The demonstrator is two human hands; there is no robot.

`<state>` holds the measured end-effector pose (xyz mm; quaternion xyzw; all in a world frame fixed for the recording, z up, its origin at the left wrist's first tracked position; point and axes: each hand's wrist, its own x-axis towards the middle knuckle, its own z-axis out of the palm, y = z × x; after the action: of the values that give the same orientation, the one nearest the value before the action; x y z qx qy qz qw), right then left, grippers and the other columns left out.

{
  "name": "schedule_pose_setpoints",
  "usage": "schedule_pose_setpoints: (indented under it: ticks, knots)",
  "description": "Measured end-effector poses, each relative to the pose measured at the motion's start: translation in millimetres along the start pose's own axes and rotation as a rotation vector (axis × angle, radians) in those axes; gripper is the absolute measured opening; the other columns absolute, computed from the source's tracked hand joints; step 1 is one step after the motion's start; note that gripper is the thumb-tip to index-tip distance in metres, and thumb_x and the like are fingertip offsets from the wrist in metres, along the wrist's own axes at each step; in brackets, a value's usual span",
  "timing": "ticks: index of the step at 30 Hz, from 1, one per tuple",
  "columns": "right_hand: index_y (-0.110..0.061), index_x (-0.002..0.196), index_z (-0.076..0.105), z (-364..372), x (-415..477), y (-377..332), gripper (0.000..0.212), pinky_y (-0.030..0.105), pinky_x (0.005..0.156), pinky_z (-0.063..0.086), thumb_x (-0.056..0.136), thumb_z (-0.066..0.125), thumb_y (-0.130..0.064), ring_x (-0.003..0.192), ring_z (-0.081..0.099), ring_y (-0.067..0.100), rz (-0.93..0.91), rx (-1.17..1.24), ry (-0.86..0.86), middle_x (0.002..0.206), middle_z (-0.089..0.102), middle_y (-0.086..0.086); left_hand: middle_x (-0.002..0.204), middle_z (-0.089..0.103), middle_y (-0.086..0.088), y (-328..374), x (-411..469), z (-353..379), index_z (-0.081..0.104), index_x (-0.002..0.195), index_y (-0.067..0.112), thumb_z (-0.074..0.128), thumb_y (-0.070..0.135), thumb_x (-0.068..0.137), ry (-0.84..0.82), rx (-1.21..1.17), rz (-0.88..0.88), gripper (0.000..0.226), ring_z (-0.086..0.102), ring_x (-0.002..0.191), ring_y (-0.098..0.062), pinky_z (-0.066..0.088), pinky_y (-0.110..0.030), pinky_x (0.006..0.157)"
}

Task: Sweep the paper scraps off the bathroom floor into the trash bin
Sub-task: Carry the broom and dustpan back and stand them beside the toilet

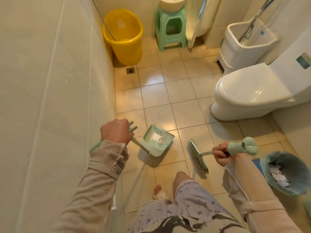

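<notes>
My left hand (116, 132) is closed around the long handle of a mint-green dustpan (157, 142), which sits on the tiled floor with a few white paper scraps (157, 137) and dark specks inside. My right hand (221, 154) grips the green handle of a broom (199, 156); its bristle head rests on the floor just right of the dustpan. A trash bin (286, 172) lined with a bluish bag stands at the right edge, with shredded paper inside it.
A white toilet (249, 93) fills the right side. At the back stand a yellow bucket (124, 36), a green stool (170, 29) and a white mop basin (247, 42). A floor drain (130, 70) sits by the left wall. My leg and slipper are below.
</notes>
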<state>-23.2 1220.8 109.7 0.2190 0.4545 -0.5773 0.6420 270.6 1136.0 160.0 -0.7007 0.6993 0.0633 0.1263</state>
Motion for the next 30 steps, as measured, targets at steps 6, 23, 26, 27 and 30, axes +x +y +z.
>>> schedule_pose_setpoints:
  ticks: [6, 23, 26, 27, 30]
  knots:
    - [-0.013, 0.05, 0.033, 68, 39, -12, 0.008, 0.005, 0.025, 0.016, 0.053, 0.04, -0.009, 0.016, 0.036, 0.01, 0.011, -0.049, 0.126, 0.025, 0.036, 0.001, 0.072, 0.054, 0.0, -9, 75, -11, 0.065, 0.09, 0.017, 0.063, 0.035, 0.084, 0.012, -0.003, -0.006, 0.019, 0.051, 0.067, -0.021, 0.039, -0.026, 0.063]
    - [-0.013, 0.052, 0.032, 292, 171, -113, 0.016, 0.013, 0.025, 0.029, 0.048, 0.047, -0.007, 0.017, 0.04, 0.003, 0.032, -0.066, -0.123, 0.022, 0.036, 0.002, 0.083, 0.065, -0.002, 8, 319, -87, 0.064, 0.093, 0.02, 0.062, 0.038, 0.085, -0.035, 0.043, -0.019, 0.021, 0.059, 0.074, -0.02, 0.046, -0.025, 0.067]
    - [-0.015, 0.061, 0.022, 321, 185, -125, 0.02, 0.015, 0.023, 0.027, 0.056, 0.038, -0.003, 0.016, 0.038, 0.002, 0.081, -0.117, -0.113, 0.022, 0.033, 0.002, 0.073, 0.056, 0.001, 14, 361, -102, 0.064, 0.092, 0.02, 0.063, 0.038, 0.085, -0.011, 0.067, 0.026, 0.019, 0.056, 0.069, -0.018, 0.045, -0.025, 0.063]
    - [-0.014, 0.062, 0.026, 330, 190, -128, 0.015, 0.014, 0.022, 0.024, 0.057, 0.036, -0.004, 0.016, 0.037, 0.003, 0.09, -0.13, -0.096, 0.023, 0.034, 0.001, 0.073, 0.055, 0.002, 15, 376, -106, 0.064, 0.092, 0.02, 0.062, 0.037, 0.085, -0.001, 0.076, 0.048, 0.019, 0.058, 0.07, -0.019, 0.046, -0.025, 0.063]
    - [-0.011, 0.063, 0.034, 355, 209, -131, 0.01, 0.011, 0.021, 0.018, 0.058, 0.035, -0.003, 0.016, 0.035, 0.004, 0.072, -0.133, -0.059, 0.025, 0.035, -0.002, 0.071, 0.056, 0.002, 20, 421, -117, 0.063, 0.09, 0.02, 0.061, 0.036, 0.086, 0.006, 0.1, 0.118, 0.017, 0.059, 0.069, -0.019, 0.046, -0.024, 0.061]
